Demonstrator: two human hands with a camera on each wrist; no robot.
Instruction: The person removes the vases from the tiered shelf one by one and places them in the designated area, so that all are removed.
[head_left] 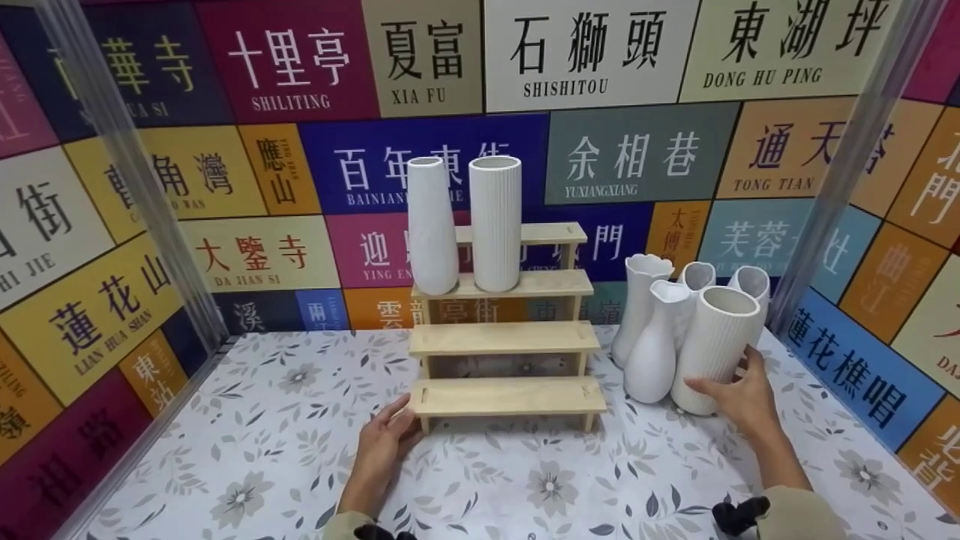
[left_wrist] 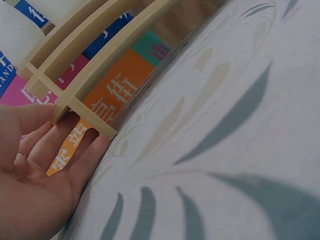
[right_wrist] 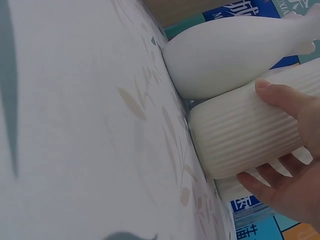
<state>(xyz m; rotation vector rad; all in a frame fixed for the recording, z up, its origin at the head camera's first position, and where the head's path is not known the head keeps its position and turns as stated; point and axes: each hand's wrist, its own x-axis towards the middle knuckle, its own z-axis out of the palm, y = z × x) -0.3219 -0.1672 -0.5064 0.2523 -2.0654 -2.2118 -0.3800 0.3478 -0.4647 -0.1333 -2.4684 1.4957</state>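
Observation:
My right hand (head_left: 742, 397) grips a white ribbed cylindrical vase (head_left: 716, 349) low down, thumb on one side and fingers on the other; the right wrist view shows its base at the tablecloth. Beside it, almost touching, stands a smooth bottle-shaped white vase (right_wrist: 225, 55). My left hand (head_left: 382, 446) holds the front left corner of a stepped wooden stand (head_left: 510, 394), the thumb at the step's end and the fingers by the leg (left_wrist: 92, 117). On an upper step stand a smooth tapered vase (head_left: 433, 232) and another ribbed vase (head_left: 496, 225).
Behind the gripped vase cluster more white vases, including a fluted-rim one (head_left: 643, 300). A floral tablecloth (head_left: 292, 457) covers the table. Panels with printed place names (head_left: 615, 154) line the back and sides, with clear corner strips (head_left: 847, 165).

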